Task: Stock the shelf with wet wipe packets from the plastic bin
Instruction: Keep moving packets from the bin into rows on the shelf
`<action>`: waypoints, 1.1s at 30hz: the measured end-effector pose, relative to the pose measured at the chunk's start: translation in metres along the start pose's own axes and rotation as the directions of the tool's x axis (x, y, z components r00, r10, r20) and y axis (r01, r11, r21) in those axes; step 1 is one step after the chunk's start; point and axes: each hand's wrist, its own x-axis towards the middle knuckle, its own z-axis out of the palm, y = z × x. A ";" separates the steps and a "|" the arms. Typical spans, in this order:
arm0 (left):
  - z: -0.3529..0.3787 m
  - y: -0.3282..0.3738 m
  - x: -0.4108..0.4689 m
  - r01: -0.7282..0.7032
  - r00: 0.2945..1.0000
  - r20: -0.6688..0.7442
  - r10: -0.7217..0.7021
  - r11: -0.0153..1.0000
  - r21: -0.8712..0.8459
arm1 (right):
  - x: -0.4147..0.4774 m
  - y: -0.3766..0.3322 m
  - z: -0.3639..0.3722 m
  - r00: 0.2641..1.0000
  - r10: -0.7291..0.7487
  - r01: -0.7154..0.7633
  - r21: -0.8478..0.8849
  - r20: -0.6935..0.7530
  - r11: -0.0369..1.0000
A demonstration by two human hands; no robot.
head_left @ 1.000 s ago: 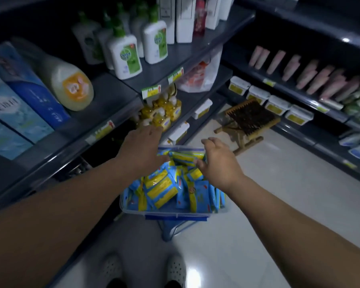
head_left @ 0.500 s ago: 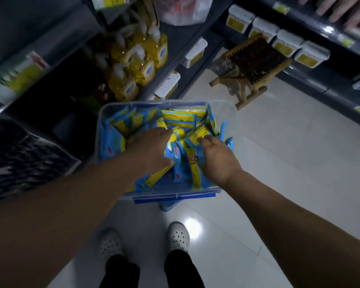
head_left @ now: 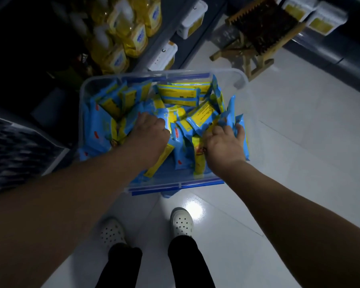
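Your left hand (head_left: 152, 134): fingers buried in wet wipe packets (head_left: 181, 94) mid plastic bin (head_left: 237, 79), grip unclear; right hand (head_left: 224, 142): fingers clutching packets at right wall.

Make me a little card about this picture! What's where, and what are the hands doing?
bin: clear plastic, beside the shelf
packets: blue and yellow, piled in the bin
left hand: down among packets, fingertips hidden
right hand: fingers curled round packets near the bin's right wall
shelf: yellow bottles
shoes: white, on the floor
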 end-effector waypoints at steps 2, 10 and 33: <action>-0.011 -0.001 -0.005 0.092 0.989 0.120 -0.082 0.992 -0.082 | -0.001 0.002 -0.007 1.000 -0.005 0.005 0.005 0.026 1.000; -0.097 -0.029 -0.028 0.430 0.896 0.192 -0.401 0.673 -0.602 | -0.021 0.009 -0.100 0.995 0.056 0.006 0.590 -0.088 0.807; -0.438 -0.083 -0.157 0.244 0.665 -0.335 -0.668 0.618 -0.747 | -0.122 0.018 -0.416 0.934 0.162 0.269 0.926 -0.317 0.265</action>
